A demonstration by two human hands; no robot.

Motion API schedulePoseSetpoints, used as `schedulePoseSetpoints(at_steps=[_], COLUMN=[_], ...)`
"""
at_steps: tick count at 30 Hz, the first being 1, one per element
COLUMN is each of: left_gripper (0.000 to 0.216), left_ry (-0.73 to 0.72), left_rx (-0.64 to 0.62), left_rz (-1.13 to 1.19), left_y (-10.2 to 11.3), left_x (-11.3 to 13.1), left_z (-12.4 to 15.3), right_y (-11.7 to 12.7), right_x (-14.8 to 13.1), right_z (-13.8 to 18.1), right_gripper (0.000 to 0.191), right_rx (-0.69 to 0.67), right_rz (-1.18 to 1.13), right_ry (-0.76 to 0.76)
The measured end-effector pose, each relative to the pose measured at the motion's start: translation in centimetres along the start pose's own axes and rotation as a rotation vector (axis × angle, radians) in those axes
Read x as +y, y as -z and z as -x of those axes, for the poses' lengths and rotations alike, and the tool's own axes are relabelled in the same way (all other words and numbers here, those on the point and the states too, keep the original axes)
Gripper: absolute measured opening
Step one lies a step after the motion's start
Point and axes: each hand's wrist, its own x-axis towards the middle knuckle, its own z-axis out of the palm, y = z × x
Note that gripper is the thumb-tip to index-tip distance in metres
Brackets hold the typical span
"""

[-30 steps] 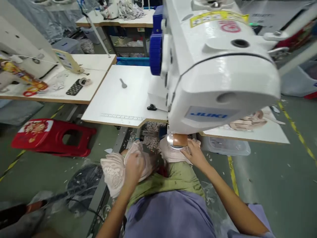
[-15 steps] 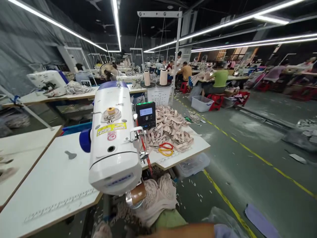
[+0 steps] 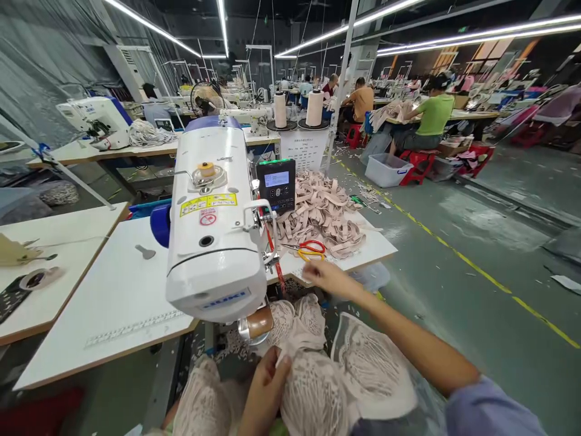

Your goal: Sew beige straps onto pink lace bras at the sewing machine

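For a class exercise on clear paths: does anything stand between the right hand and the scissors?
Nothing visible does. The scissors lie on the white tabletop just beyond the right hand, with the heap of beige strips on their far side. Whether hand and scissors touch is unclear.

The white tabletop, stretching from the lower left to right of centre, carries a white sewing machine left of mid-frame, a flat grey tool further left, and, right of centre, heaped beige straps behind red-and-yellow-handled scissors.
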Motion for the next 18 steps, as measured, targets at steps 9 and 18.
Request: schedulePoseSetpoints(at_steps=[9, 18], left_gripper=[0.060, 0.054], left_ry=[-0.189, -0.255], left_rx=[0.186, 0.264], left_rz=[-0.356, -0.446], left_y=[-1.6, -1.6], left_x=[1.3, 3.7], left_z=[2.8, 3.8], right_y=[-4.0, -1.7], right_x=[1.0, 0.4], right_z=[-14.3, -9.4], right_gripper=[0.029, 0.036], right_rx=[0.213, 0.118], right_rz=[0.115, 0.048], right_ry=[-0.275, -0.053])
